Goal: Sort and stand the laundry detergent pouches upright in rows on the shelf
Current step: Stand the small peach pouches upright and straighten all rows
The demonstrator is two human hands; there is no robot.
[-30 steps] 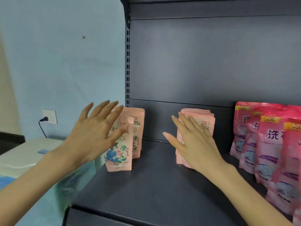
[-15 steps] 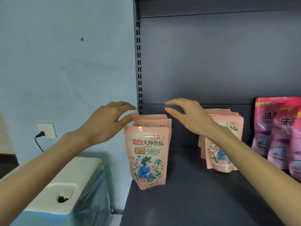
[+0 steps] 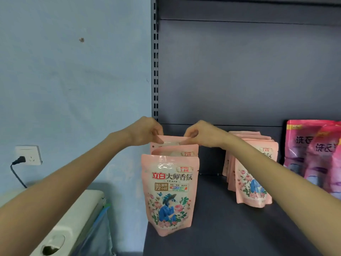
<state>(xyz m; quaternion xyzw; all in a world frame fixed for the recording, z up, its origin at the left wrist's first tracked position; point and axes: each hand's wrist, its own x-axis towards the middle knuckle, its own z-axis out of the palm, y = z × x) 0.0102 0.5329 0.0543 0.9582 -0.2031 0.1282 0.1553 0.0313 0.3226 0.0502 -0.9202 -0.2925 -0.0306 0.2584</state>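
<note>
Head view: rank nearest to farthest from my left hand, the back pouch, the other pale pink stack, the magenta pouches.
1. back pouch, pinched by the left hand.
2. pale pink stack, mid-shelf.
3. magenta pouches, far right.

One wide-angle camera, worn on the head, looks forward and slightly down from close to the dark shelf (image 3: 230,237), standing at its left end. The slotted upright (image 3: 155,71) runs mid-frame, with the blue wall (image 3: 73,89) filling the left half.
</note>
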